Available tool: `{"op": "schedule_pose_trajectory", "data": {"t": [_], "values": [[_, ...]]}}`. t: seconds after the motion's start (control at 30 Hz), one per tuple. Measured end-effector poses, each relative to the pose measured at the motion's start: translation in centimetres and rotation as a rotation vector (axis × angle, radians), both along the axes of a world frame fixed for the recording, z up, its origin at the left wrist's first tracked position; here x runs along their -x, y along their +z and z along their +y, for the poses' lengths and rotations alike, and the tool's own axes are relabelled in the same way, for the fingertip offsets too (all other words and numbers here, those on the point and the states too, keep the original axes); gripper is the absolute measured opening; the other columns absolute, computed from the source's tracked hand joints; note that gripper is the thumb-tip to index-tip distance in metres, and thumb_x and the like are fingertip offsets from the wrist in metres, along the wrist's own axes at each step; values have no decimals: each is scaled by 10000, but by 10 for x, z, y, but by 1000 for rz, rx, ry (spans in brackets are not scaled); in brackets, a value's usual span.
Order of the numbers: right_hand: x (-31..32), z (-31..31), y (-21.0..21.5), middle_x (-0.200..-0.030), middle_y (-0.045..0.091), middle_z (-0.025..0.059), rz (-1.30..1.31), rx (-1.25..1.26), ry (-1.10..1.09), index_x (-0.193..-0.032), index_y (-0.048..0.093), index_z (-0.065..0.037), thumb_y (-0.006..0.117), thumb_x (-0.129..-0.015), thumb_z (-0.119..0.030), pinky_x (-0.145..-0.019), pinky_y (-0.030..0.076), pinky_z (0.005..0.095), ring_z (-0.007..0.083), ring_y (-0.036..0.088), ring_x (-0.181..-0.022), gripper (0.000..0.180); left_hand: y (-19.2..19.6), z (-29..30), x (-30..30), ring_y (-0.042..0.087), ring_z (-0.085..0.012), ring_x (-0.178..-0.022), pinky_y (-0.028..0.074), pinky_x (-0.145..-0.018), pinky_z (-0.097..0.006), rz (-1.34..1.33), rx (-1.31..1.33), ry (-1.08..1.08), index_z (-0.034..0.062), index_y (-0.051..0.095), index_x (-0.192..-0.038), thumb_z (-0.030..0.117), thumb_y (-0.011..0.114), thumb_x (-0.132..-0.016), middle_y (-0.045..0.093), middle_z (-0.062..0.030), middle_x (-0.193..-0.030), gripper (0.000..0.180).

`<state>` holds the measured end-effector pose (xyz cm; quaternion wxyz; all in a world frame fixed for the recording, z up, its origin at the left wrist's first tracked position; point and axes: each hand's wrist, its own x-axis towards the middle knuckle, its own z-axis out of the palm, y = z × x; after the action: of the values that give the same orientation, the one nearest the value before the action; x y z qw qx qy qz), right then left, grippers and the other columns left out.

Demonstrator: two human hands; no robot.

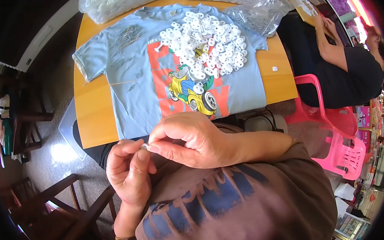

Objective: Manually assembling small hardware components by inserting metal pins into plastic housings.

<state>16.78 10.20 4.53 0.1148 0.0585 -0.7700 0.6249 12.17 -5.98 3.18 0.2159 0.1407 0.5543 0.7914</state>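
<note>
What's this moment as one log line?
left hand: pinching small white piece | right hand: on same piece | blue shirt: spread on table | white pieces: heaped on shirt | grey strands: on shirt

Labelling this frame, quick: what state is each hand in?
Left hand: closed, pinching a small white piece.
Right hand: closed, thumb and forefinger pinching at the same piece.

glare on floor (52, 156); dark, warped edges
</note>
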Motion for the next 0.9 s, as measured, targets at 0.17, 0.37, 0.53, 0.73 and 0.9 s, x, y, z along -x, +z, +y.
{"op": "schedule_pose_trajectory", "data": {"t": [0.17,0.37,0.53,0.73,0.9], "values": [[-7,24,3,-780,578,72,127,-214,-63,-920,576,-36,658,-774,-79,-557,430,279,179,568,-655,173,-2,5,1,455,-69,-522,364,-494,-174,-49,-20,17,2,550,-940,19,581,-829,537,-45,-774,117],[-32,110,-17,-754,599,107,110,-509,-730,-874,587,-18,625,-756,-38,-602,461,314,240,585,-665,126,-6,3,2,452,-75,-515,364,-501,-184,-128,-48,34,9,549,-939,38,589,-828,580,-67,-779,122],[-45,145,-30,-788,585,103,-37,-703,-769,-877,594,-21,640,-744,-66,-659,448,339,254,569,-733,148,-3,10,1,450,-75,-513,363,-505,-182,-126,-5,-4,11,546,-945,39,591,-826,594,-81,-790,130],[-42,149,-40,-807,578,111,27,-873,-723,-857,611,-32,649,-720,-54,-685,444,355,284,557,-755,144,-3,11,-1,451,-73,-513,361,-504,-182,-118,23,4,11,547,-939,39,590,-826,588,-76,-780,123],[-40,146,-44,-808,592,76,7,-705,-689,-893,612,-24,636,-753,-42,-655,450,314,222,563,-710,144,0,11,-1,451,-71,-515,358,-501,-182,-131,28,10,9,549,-935,32,588,-825,587,-75,-777,119]]}}
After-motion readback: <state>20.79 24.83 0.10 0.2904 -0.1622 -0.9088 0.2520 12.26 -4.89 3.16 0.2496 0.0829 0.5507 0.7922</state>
